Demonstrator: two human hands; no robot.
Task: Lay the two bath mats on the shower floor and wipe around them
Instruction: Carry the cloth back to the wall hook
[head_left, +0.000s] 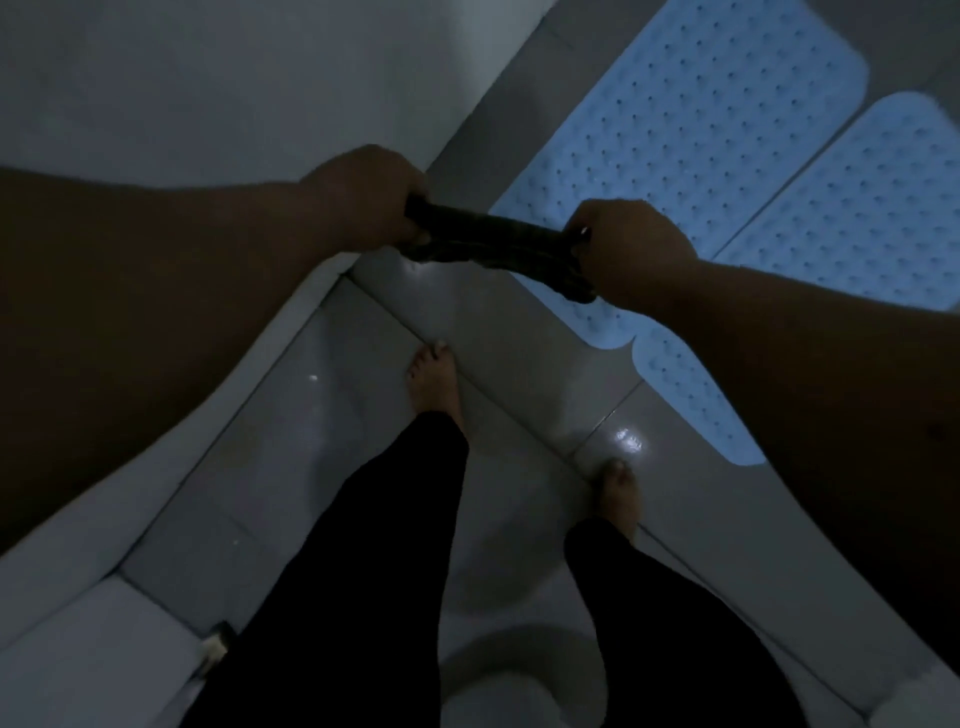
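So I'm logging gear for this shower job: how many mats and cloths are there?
Mats: 2, both blue, one beside the other on the floor.
Cloths: 1, dark, held by the left hand and right hand.
Total: 3

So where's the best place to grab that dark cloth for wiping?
Probably by its two ends, from above. The dark cloth is bunched into a long rope shape, and the left hand and right hand already grip one end each, holding it stretched above the floor.

Light-blue dotted mats (691, 119), dark cloth (498, 244)
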